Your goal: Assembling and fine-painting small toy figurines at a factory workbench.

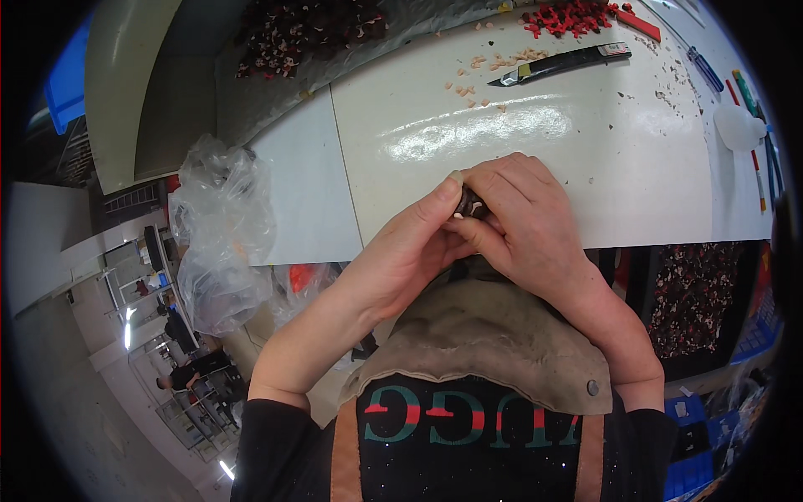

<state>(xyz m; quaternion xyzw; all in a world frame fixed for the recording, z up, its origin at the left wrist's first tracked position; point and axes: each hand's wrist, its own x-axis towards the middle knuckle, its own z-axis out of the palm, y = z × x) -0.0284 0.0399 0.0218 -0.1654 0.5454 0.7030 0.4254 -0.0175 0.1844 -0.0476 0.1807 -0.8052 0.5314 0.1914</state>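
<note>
plastic bag point(222, 234), clear and crumpled, hangs at the left edge of the white tabletop point(418, 109), and up beyond it a heap of dark bits flecked with white point(314, 33) lies in a grey trough. further right, the left hand point(414, 230) is curled with its thumb along the upper left side of the dark piece point(470, 205), which sits between the two hands just over the near edge of the tabletop. it looks light, firm and shell-like, its dark surface perhaps a little slick, while the pale part showing in it might chip under hard pressure; the sure hold seems to be by its sides, between thumb and finger pads. below, the black shirt point(502, 481) bears one row of big green letters with red bands, upside down in this view, the only large writing here. the right hand point(535, 217) is bent around the piece from the other side, thumb beneath it, so both hands are closed on it, though the hidden fingertips cannot be made out. past them lie pale scraps point(499, 62), a black-handled knife point(569, 64) with marks too small to read, red bits point(569, 18), a screwdriver point(707, 69) and a white bottle point(739, 128)
</note>
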